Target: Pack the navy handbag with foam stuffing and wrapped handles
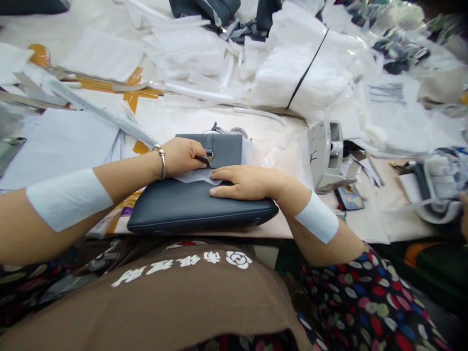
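A dark navy leather handbag [197, 209] lies flat on the table edge in front of me, with a strap and small gold buckle [209, 156] on its upper part. My left hand [181, 157] grips a small dark tool [202, 160] whose tip is at the buckle. My right hand [244, 183] presses flat on the bag with its fingers together, holding nothing. A thin white tissue sheet [193, 176] lies on the bag under both hands and hides part of it.
Heaps of white tissue and plastic wrap [303, 73] cover the far side. A grey dispenser [325, 156] stands to the right of the bag. Beyond it lies a white-wrapped item [435, 185], with part of another person's hand [464, 214] at the right edge.
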The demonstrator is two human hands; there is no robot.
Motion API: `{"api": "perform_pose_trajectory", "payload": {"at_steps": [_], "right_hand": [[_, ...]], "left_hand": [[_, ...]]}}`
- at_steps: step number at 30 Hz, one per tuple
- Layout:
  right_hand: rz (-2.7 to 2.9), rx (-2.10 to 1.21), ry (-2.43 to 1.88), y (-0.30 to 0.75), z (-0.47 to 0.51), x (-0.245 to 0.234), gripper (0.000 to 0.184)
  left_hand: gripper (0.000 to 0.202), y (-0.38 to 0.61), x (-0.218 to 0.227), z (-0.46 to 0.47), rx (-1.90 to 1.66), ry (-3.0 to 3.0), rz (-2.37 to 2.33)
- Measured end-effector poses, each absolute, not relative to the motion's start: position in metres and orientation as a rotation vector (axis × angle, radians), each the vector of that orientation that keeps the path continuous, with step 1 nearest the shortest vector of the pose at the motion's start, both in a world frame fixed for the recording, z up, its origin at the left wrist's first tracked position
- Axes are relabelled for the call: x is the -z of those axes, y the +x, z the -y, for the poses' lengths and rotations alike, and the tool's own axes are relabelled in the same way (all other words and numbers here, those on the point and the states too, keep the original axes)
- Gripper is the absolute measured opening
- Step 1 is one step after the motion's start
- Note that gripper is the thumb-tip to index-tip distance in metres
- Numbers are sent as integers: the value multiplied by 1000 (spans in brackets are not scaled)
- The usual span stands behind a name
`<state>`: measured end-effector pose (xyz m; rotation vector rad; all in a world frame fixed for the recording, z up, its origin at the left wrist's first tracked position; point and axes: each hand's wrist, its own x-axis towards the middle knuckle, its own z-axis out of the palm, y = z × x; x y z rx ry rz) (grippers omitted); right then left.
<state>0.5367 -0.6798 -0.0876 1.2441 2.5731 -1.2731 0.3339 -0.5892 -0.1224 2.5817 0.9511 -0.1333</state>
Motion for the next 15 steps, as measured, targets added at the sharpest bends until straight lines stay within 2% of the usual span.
{"api": "perform_pose_trajectory", "payload": {"at_steps": [4,6,7,9,10,11,15], "right_hand": [[-2653,1558,1495,557,680,92,51],[-2631,1696,2034,572,684,109,45],[-2493,1741,2437,578,687,120,43],[-1848,1831,3194,587,699,146,40],[-1459,2049,3294,589,707,158,37],[-1182,2293,3219,589,716,168,33],[-999,2699,2953,580,741,180,28]], "left_hand": [[33,334,122,593,142,2570,-1008],[32,334,122,595,119,2555,-1033],[32,333,121,595,106,2549,-1039],[33,333,121,597,80,2540,-1041],[33,332,121,598,66,2533,-1041],[34,331,122,598,51,2523,-1042],[34,327,125,597,-37,2450,-1034]]}}
